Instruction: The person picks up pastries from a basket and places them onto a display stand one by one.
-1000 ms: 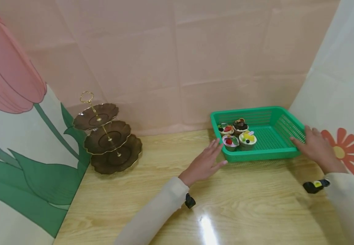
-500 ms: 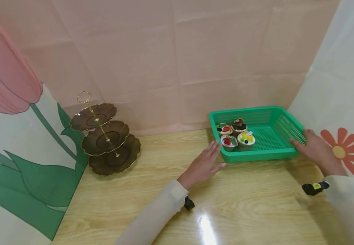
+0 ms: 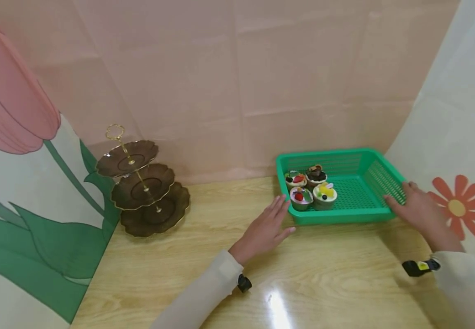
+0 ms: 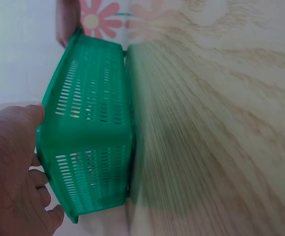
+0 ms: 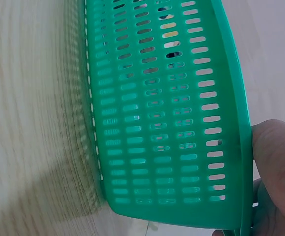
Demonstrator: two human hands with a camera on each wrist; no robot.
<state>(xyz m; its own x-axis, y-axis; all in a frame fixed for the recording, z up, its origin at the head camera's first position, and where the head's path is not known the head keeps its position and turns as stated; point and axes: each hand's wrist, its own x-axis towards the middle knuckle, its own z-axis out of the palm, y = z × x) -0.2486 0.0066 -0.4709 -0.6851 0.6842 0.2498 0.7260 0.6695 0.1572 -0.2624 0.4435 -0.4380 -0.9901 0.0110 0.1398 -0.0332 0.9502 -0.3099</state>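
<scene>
A green plastic basket (image 3: 340, 217) stands on the wooden table, with several cupcakes (image 3: 324, 196) gathered at its left end. They carry fruit and chocolate toppings. My left hand (image 3: 260, 233) lies along the basket's left rim near the front corner, fingers extended and fingertips at the edge, thumb spread away in front. In the left wrist view its fingertips meet the rim. At the opposite end my right hand (image 3: 420, 212) grips the right rim near the front corner. The right wrist view shows the right thumb (image 5: 277, 162) at the rim, the other fingers partly hidden behind it.
A three-tier brown cake stand (image 3: 146, 189) with gold edges and a ring handle stands at the back left of the table (image 3: 229, 196). A pink sheet (image 3: 204, 91) hangs behind. Side panels carry a printed tulip (image 3: 13, 91) and a red flower (image 3: 456, 208).
The basket with its cupcakes has shifted slightly left and nearer to me. Both hands have moved along with it. The cake stand stays where it was.
</scene>
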